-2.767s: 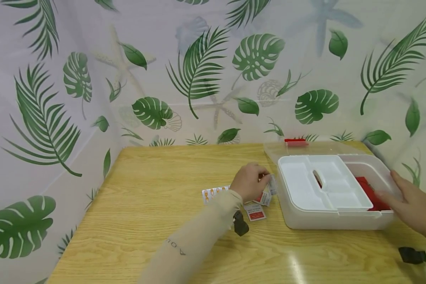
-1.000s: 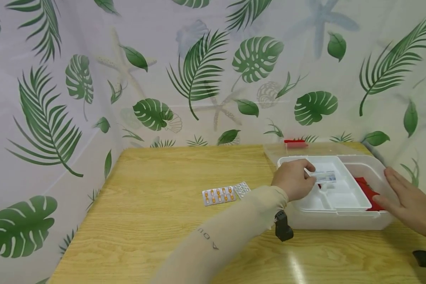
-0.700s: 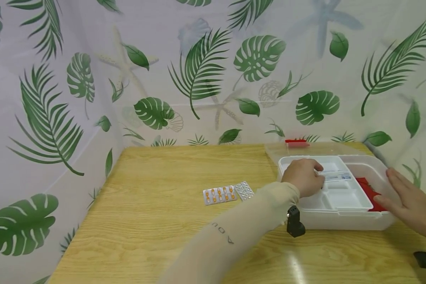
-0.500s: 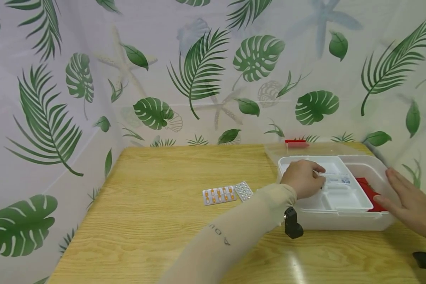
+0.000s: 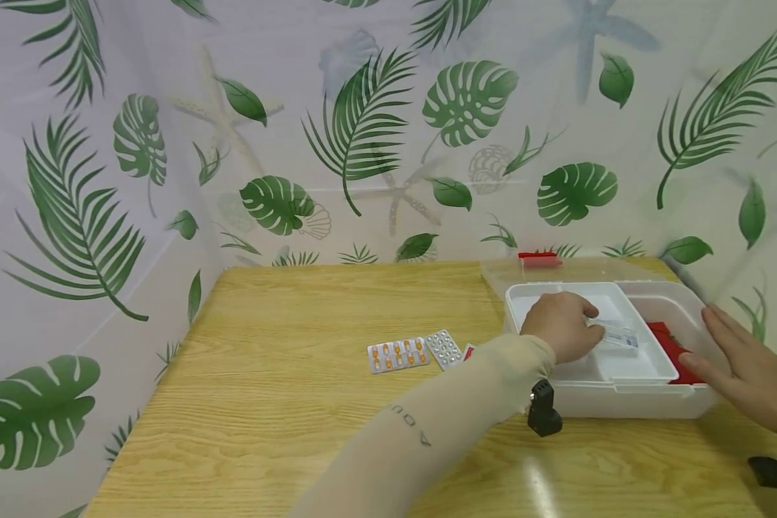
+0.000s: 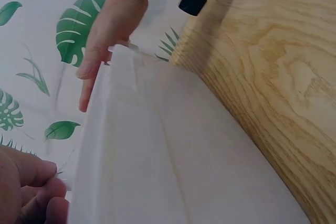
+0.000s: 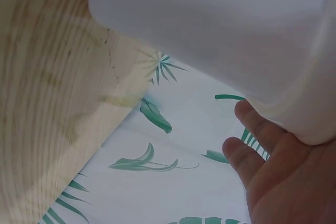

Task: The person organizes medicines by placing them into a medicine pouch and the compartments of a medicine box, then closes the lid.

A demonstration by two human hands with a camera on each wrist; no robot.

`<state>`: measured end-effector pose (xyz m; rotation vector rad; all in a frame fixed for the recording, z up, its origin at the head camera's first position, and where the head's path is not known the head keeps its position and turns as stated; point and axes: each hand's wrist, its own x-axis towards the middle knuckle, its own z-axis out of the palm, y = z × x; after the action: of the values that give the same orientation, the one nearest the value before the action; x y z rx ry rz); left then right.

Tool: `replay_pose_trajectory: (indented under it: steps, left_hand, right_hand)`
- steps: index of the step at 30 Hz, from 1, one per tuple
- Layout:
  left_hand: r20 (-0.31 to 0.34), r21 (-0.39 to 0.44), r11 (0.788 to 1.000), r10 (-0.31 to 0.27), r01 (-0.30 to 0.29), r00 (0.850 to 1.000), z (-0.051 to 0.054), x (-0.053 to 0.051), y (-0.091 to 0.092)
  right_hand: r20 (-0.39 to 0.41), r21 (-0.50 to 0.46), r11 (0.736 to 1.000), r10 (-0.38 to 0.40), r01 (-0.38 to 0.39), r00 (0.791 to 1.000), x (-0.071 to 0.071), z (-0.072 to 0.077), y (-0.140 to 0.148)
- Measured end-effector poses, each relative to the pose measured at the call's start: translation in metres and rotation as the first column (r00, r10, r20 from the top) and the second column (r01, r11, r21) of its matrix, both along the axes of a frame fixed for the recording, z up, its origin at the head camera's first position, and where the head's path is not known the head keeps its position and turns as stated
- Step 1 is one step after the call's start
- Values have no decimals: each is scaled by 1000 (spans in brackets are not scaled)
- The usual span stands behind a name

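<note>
My left hand (image 5: 562, 327) pinches a small clear packet with blue print (image 5: 618, 337) between thumb and fingers, low over the white divided tray (image 5: 611, 370). That tray sits in the left part of a translucent plastic box (image 5: 628, 403); its middle handle is hidden by the hand. In the left wrist view, the left fingers (image 6: 39, 192) are curled with their tips together beside the box. With straight fingers, my right hand (image 5: 744, 367) rests against the box's right end. Red cloth-like material (image 5: 676, 356) lies inside the box near it.
Left of the box, on the wooden table (image 5: 285, 403), lie an orange-capsule blister pack (image 5: 398, 355) and a silver blister pack (image 5: 444, 349). A red-edged packet (image 5: 469, 351) is mostly behind the left sleeve. The box's clear lid (image 5: 596, 270) with a red latch (image 5: 539, 260) stands folded back.
My left hand has carried the clear packet from the table over to the tray. Over the last half second, it has shifted slightly right and the packet has tilted. The right hand stays at the box.
</note>
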<state>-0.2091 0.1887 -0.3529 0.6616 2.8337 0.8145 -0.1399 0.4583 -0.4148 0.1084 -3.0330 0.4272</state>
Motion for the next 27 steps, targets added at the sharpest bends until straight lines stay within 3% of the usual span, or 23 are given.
replay_pose_trajectory:
  steps: [6,10,12,15,17,20,27]
  left_hand:
    - [-54,-107,993,-50,44,997,-2,3,4]
    - [-93,-196,977,-107,87,990,-2,6,10]
    - [-145,-267,954,-178,135,973,-3,7,12]
    - [-216,-367,909,-292,200,932,-4,9,12]
    - [-248,-409,887,-337,217,908,-5,9,12]
    - [-274,-424,885,-331,195,903,-6,9,12]
    - [-292,-459,879,-285,127,913,-8,8,16]
  right_hand:
    - [1,3,1000,9,-9,1000,2,2,0]
    - [2,-1,1000,12,-12,1000,3,2,-1]
    - [1,-11,1000,14,-14,1000,3,2,0]
    - [-6,-23,1000,21,-21,1000,4,2,0]
    - [-11,-27,999,22,-22,1000,4,2,0]
    - [-9,-23,1000,16,-16,1000,4,1,0]
    - [-21,-23,1000,4,-4,1000,4,0,-1]
